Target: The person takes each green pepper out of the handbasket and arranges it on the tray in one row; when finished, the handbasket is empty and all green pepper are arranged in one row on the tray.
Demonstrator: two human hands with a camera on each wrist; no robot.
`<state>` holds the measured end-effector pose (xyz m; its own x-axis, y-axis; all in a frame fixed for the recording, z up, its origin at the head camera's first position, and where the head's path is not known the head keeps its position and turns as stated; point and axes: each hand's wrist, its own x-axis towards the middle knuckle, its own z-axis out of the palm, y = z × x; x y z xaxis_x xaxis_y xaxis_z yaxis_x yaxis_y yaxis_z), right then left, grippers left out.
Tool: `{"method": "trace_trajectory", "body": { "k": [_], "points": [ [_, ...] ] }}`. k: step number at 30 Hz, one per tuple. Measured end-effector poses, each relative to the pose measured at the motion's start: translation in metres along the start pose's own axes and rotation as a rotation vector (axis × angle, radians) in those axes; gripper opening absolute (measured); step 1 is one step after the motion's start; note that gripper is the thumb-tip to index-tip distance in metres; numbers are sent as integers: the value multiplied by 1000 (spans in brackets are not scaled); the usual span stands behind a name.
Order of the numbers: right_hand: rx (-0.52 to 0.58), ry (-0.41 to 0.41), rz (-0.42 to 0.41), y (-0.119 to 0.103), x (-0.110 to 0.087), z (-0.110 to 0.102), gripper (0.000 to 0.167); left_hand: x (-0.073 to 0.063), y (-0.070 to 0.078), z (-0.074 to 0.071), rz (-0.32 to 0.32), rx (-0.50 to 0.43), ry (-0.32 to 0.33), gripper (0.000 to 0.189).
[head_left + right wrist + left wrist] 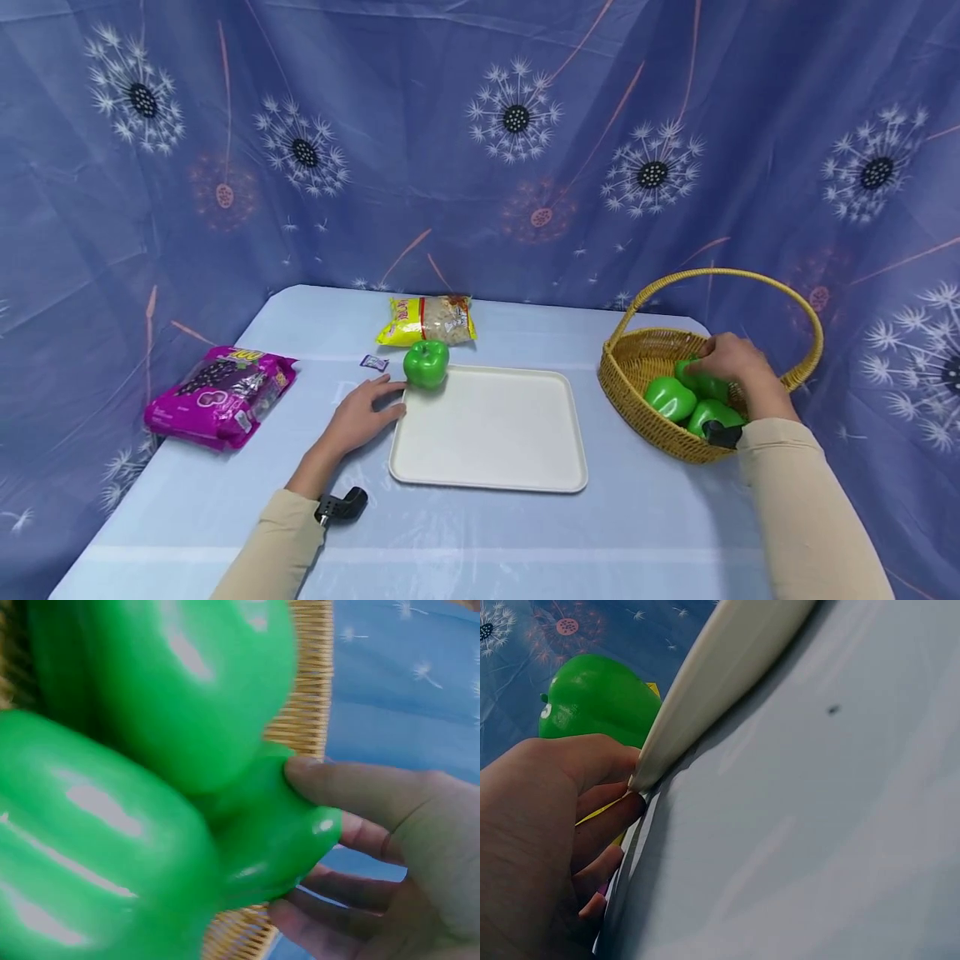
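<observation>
Left hand [362, 418] touches tray [491, 433] at left edge, fingers loosely apart; right hand [731, 360] angles down right of tray, fingers gripping pepper [703, 384] in basket [632, 406].

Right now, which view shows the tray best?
Head: nearly the whole tray shows, a pepper hiding its far left corner. Left wrist catches only part of its rim up close; right wrist shows none of it.

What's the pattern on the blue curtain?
White and pinkish dandelions; the head view shows the curtain best.
</observation>
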<state>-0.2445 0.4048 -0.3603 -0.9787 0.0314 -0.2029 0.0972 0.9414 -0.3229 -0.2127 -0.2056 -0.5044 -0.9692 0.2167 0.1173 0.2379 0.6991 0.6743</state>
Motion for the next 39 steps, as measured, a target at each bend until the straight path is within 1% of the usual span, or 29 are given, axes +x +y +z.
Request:
{"method": "trace_trajectory", "body": {
  "k": [2, 5, 9, 13, 17, 22, 27, 33, 39],
  "points": [
    [23, 29, -14, 0, -5, -4, 51, 0, 1, 2, -2, -1, -9, 44],
    [70, 42, -24, -2, -12, -10, 63, -2, 2, 5, -4, 0, -24, 44],
    [99, 55, -45, -9, -18, -14, 71, -3, 1, 4, -3, 1, -12, 43],
    [104, 96, -88, -20, -24, -17, 70, -2, 0, 3, 8, 3, -6, 43],
    [167, 127, -120, -32, -31, -20, 69, -2, -2, 1, 12, 7, -7, 43],
    [246, 143, -161, -45, -36, -23, 76, -1, 1, -1, 2, 8, -11, 44],
    [245, 144, -217, -55, -37, -22, 83, 0, 5, -3, -17, 6, -12, 44],
    [234, 139, -251, -64, -36, -17, 79, 0, 5, -3, -19, 10, -14, 44],
    [266, 154, -278, -73, -35, -9, 75, 0, 5, -2, -14, 14, -10, 44]
  ]
}}
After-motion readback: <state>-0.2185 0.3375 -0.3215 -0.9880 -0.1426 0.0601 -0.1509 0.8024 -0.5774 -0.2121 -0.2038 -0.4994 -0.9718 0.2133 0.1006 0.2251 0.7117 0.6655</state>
